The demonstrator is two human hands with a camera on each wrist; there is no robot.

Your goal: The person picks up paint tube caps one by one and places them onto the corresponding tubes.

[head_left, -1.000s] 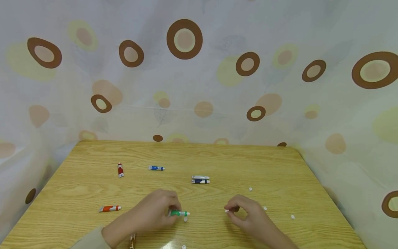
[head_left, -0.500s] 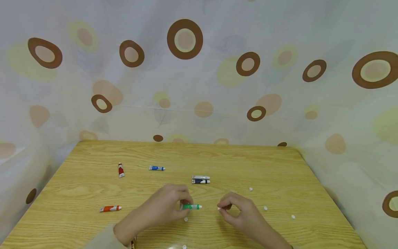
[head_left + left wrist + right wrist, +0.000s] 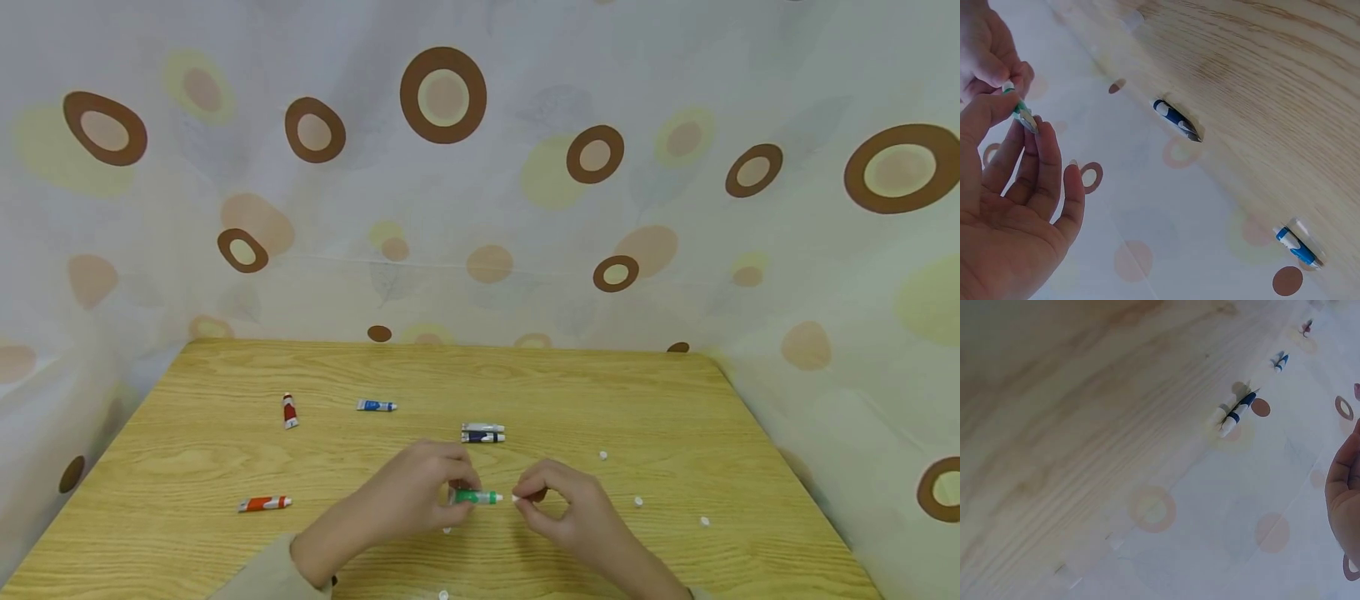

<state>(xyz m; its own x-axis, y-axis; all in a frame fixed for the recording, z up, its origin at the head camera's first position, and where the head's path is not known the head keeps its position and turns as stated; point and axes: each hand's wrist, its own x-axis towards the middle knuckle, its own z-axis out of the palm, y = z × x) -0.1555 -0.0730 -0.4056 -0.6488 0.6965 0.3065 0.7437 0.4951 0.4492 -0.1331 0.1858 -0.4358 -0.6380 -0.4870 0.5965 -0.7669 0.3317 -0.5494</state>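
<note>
In the head view my left hand (image 3: 397, 496) holds a small green paint tube (image 3: 478, 497) between thumb and fingertips, its uncapped-looking white nozzle pointing right. My right hand (image 3: 570, 510) pinches a tiny white cap (image 3: 515, 498) just right of that nozzle, with a narrow gap between them. From the left wrist, the green tube (image 3: 1024, 117) appears in the fingertips of the left hand (image 3: 1019, 212), and the right hand (image 3: 988, 53) is close at its white end. Only part of the right hand (image 3: 1345, 497) enters the right wrist view; its fingertips are out of frame.
Beyond the hands lie a dark blue tube (image 3: 483, 437), a silvery tube (image 3: 483, 427) beside it and a blue tube (image 3: 377, 406). Leftward are a dark red tube (image 3: 290, 411) and an orange-red one (image 3: 264, 504). Several white caps (image 3: 638, 502) dot the wooden table (image 3: 600, 392).
My left hand has carried the green tube rightward and slightly away. The right hand has moved left with the cap, so nozzle and cap are now much nearer each other.
</note>
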